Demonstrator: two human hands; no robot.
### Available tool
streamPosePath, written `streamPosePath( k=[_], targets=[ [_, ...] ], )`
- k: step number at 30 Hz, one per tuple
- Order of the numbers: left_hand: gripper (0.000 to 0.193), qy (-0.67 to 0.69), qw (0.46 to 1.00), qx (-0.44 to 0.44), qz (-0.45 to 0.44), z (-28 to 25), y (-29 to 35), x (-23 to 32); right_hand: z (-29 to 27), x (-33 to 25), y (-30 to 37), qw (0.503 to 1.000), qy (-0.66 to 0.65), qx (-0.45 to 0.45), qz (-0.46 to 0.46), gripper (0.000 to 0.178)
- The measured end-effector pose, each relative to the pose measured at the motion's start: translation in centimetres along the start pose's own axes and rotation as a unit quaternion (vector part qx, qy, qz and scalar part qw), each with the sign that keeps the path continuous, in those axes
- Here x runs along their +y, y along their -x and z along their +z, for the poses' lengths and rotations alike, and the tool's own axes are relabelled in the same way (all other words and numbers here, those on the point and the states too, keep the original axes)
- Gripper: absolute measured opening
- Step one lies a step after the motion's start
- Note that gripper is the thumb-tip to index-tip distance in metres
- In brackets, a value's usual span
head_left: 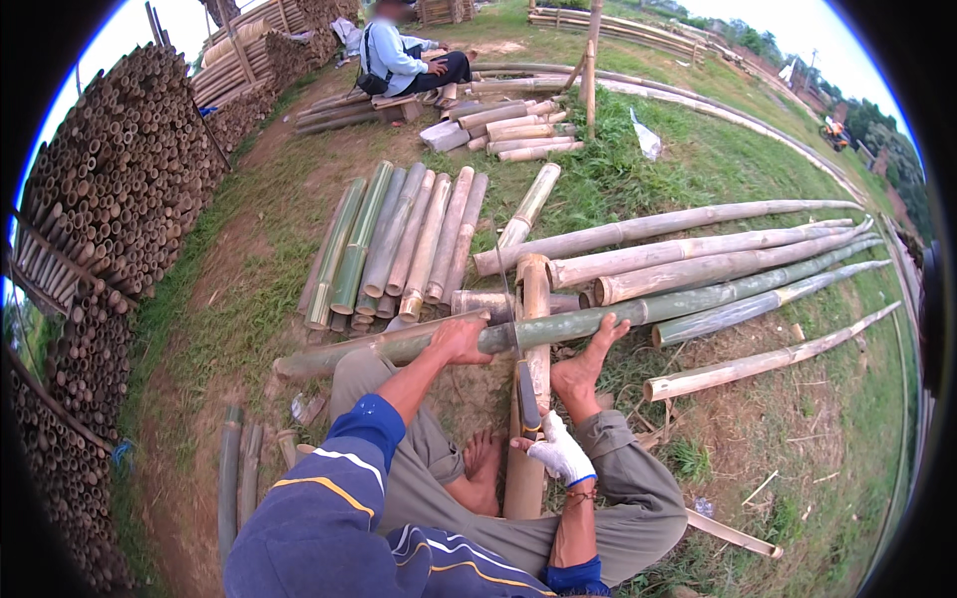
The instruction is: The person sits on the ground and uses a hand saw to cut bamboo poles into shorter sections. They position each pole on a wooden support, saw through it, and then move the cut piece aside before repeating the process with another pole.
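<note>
While your left hand (461, 341) presses palm-down on the long green bamboo pole (598, 321), closed over it, keep that pole pinned under your foot (586, 371) at three o'clock of the hand. Your gloved right hand (558, 453) grips the saw (526, 397) (blade upright on the pole); stroke steadily, square to the cane.
</note>
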State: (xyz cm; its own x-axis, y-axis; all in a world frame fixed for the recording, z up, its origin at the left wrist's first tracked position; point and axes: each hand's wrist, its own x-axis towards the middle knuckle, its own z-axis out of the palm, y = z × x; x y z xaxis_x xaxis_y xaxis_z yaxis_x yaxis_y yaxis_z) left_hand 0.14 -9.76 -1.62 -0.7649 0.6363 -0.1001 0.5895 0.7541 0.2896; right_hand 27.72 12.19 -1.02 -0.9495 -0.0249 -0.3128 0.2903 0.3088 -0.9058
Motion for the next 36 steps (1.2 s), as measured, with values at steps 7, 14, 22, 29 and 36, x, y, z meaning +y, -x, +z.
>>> streamPosePath(
  k=[7,14,22,29,36],
  targets=[
    [0.083,-0.001,1.0,-0.011,-0.006,-0.1,-0.2,0.5,-1.5,3.5,0.0,0.991,-0.135,-0.015,-0.014,0.084],
    [0.086,-0.009,1.0,0.003,0.001,0.3,-0.3,-0.1,-1.6,0.6,0.8,0.985,-0.154,0.004,-0.074,0.072],
    [0.088,-0.015,1.0,-0.015,-0.014,-0.2,0.0,0.8,0.8,0.9,-0.6,0.994,-0.044,0.056,-0.078,0.068],
    [0.092,-0.027,1.0,0.002,-0.015,0.3,0.0,0.0,1.5,1.2,-0.8,0.961,0.074,0.15,-0.221,0.072],
    [0.092,-0.023,1.0,0.006,-0.011,0.6,-0.2,-0.1,1.9,1.3,-0.7,0.964,0.077,0.164,-0.194,0.071]
  ],
)
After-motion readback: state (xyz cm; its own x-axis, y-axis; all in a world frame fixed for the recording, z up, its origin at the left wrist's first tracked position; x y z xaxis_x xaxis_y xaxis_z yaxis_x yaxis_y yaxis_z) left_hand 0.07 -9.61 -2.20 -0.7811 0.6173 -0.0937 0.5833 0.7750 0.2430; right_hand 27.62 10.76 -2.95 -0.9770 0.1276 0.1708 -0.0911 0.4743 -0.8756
